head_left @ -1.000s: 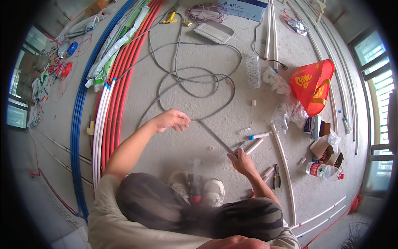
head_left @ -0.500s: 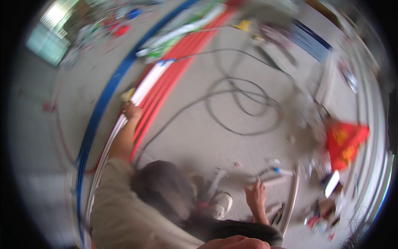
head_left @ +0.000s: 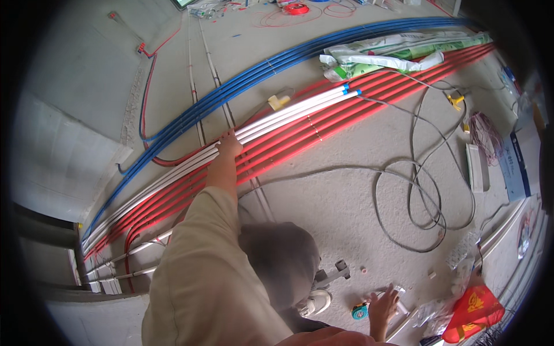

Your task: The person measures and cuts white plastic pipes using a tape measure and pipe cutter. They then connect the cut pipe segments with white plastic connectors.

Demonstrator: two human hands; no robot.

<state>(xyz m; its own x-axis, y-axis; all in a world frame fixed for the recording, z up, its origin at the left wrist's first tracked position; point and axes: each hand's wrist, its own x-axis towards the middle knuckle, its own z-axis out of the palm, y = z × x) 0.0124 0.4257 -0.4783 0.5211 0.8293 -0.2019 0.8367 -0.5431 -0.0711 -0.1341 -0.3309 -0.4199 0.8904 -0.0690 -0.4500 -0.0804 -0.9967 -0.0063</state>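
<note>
My left hand (head_left: 229, 144) reaches far out and is closed over the white pipes (head_left: 283, 118), which lie on a row of red pipes (head_left: 314, 127). Blue caps or tape mark the far ends of two white pipes. Low on the right, my right hand (head_left: 382, 308) hovers near the floor with its fingers apart. Beside it sits a teal tape measure (head_left: 359, 312), and a short white piece (head_left: 398, 316) lies partly behind the fingers. A grey metal tool (head_left: 333, 274) with a wide head rests by my shoe (head_left: 318, 302).
Blue pipes (head_left: 231, 91) curve along beyond the red ones. A green and white plastic wrapper (head_left: 381, 57) covers some red pipes. A looped grey cable (head_left: 378, 199) crosses the concrete floor. At the right are a blue and white box (head_left: 516, 164) and a red bag (head_left: 476, 311).
My view has swung, so the pipes now run more sideways and stand sharper. The left hand stays on the white pipes. My right hand remains low, with the tape measure now plain beside it.
</note>
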